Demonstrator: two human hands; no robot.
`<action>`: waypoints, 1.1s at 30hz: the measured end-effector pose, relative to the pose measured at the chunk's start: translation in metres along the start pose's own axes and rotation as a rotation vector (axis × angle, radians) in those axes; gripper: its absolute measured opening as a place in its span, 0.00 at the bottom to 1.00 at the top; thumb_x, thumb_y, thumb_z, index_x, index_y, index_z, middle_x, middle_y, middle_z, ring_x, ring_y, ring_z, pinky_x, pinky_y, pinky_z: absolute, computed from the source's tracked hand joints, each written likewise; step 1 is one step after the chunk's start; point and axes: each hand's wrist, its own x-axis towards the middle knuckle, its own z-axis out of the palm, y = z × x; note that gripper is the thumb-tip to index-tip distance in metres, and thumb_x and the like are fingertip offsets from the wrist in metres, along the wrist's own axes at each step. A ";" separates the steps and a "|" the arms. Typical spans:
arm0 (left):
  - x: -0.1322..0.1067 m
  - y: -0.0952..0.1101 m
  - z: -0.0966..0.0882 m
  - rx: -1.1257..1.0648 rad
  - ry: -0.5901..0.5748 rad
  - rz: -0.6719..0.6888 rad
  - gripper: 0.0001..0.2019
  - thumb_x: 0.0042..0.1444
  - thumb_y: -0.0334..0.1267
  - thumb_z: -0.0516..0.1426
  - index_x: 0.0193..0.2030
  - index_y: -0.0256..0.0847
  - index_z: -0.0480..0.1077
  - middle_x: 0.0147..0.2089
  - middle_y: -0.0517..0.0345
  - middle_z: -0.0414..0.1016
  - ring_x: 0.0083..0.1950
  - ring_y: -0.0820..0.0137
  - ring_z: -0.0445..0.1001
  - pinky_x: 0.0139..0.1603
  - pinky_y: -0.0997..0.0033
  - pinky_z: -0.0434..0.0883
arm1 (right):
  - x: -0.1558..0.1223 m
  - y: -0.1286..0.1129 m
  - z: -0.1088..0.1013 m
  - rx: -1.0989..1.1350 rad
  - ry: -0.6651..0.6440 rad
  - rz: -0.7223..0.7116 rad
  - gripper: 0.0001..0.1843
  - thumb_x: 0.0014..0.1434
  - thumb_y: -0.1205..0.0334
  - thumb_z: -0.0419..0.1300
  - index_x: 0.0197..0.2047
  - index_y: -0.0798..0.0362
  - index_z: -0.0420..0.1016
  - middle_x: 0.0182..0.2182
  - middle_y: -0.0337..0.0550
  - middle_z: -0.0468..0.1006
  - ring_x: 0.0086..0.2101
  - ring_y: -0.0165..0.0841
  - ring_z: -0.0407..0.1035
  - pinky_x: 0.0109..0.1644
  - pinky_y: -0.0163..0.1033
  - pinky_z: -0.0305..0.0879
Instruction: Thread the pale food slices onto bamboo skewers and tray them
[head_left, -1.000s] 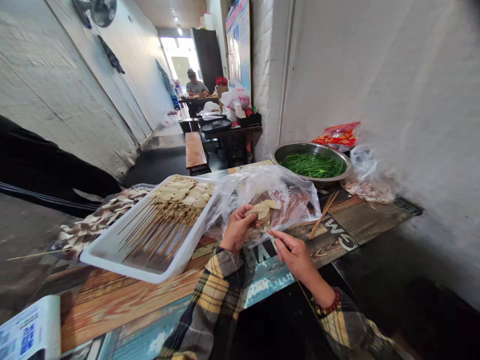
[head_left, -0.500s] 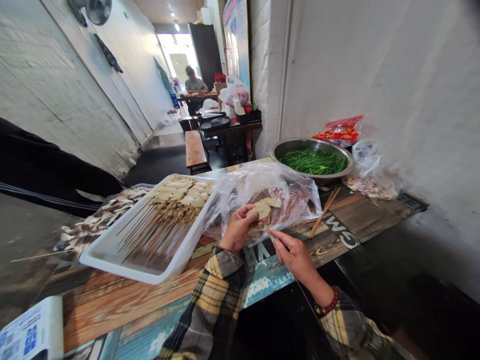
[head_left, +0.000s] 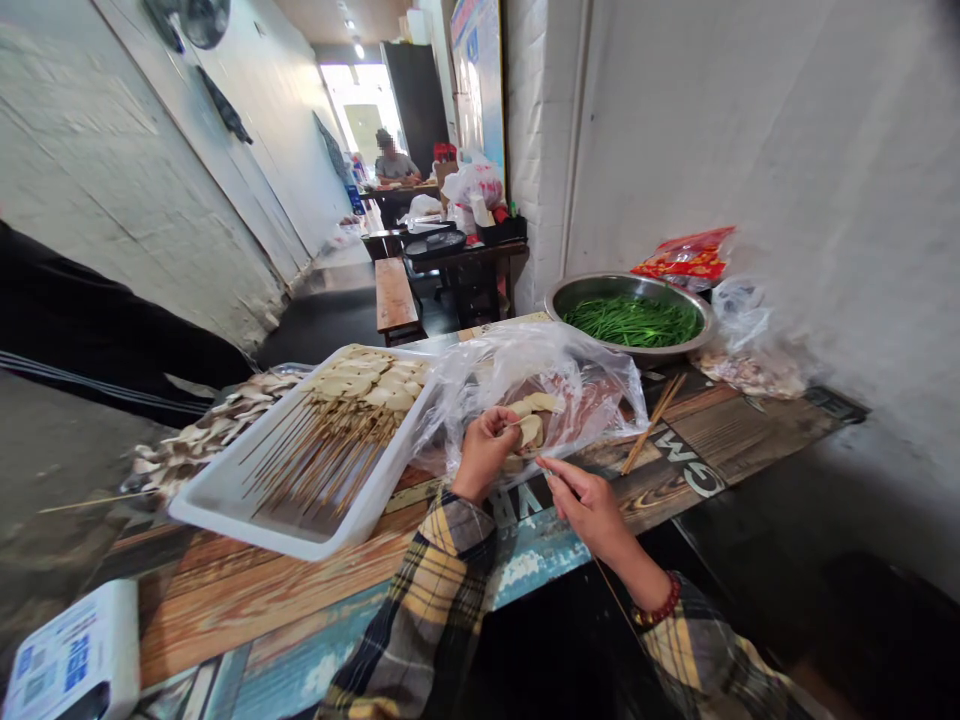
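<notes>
My left hand (head_left: 484, 452) is closed round several pale flat food slices (head_left: 531, 428), held just in front of a crumpled clear plastic bag (head_left: 525, 385). My right hand (head_left: 587, 504) pinches a thin bamboo skewer (head_left: 609, 590) that runs back under my wrist; its tip points at the slices. A white tray (head_left: 225, 490) to the left holds several finished skewers (head_left: 337, 425) of the same slices.
A steel bowl of green stalks (head_left: 628, 318) stands at the back right, with loose skewers (head_left: 651, 420) and plastic bags (head_left: 739, 345) near it. A second tray of pale pieces (head_left: 187, 440) lies far left. A person sits at a distant table (head_left: 393, 165). A printed box (head_left: 71, 665) sits bottom left.
My left hand has curled tighter round the slices and drawn them a little lower. My right hand stays close under them with the skewer. The view shifted slightly.
</notes>
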 end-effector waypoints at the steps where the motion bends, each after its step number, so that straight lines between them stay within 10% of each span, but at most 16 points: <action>1: 0.000 0.000 0.000 -0.030 -0.007 -0.015 0.12 0.43 0.37 0.64 0.34 0.37 0.69 0.24 0.63 0.73 0.22 0.75 0.71 0.24 0.76 0.67 | 0.000 0.000 0.000 0.000 -0.001 0.004 0.21 0.63 0.58 0.52 0.53 0.57 0.77 0.15 0.33 0.66 0.18 0.29 0.62 0.26 0.34 0.60; 33: -0.004 0.004 0.006 -0.329 -0.156 -0.198 0.22 0.40 0.38 0.69 0.43 0.36 0.72 0.38 0.54 0.77 0.37 0.70 0.75 0.38 0.73 0.70 | 0.002 0.009 0.002 0.266 0.125 0.086 0.22 0.61 0.53 0.57 0.53 0.58 0.75 0.18 0.33 0.66 0.18 0.27 0.59 0.23 0.32 0.56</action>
